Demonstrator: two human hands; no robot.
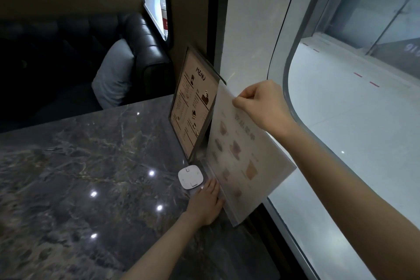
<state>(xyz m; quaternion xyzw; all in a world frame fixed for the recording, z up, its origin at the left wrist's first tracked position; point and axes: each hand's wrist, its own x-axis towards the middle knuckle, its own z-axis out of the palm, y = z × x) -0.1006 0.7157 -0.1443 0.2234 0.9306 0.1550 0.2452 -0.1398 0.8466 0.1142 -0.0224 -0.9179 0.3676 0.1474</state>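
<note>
I'm watching the right hand (263, 104) pinching the top edge of the menu sheet (245, 157) between thumb and forefinger. The left hand (205, 202), at seven o'clock from it, is lying flat, fingers together, pressing what is probably the sheet's clear base. The sheet is standing tilted at the marble table (79, 166) edge, at four o'clock of the upright menu stand (193, 107) — a white puck (190, 176) is sitting just beside the left hand

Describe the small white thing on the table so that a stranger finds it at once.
Find the dark marble table beside the window. At its window edge stands a framed menu; the white device lies at its foot, next to the left hand. It alone is flat, white and square with rounded corners.
</note>
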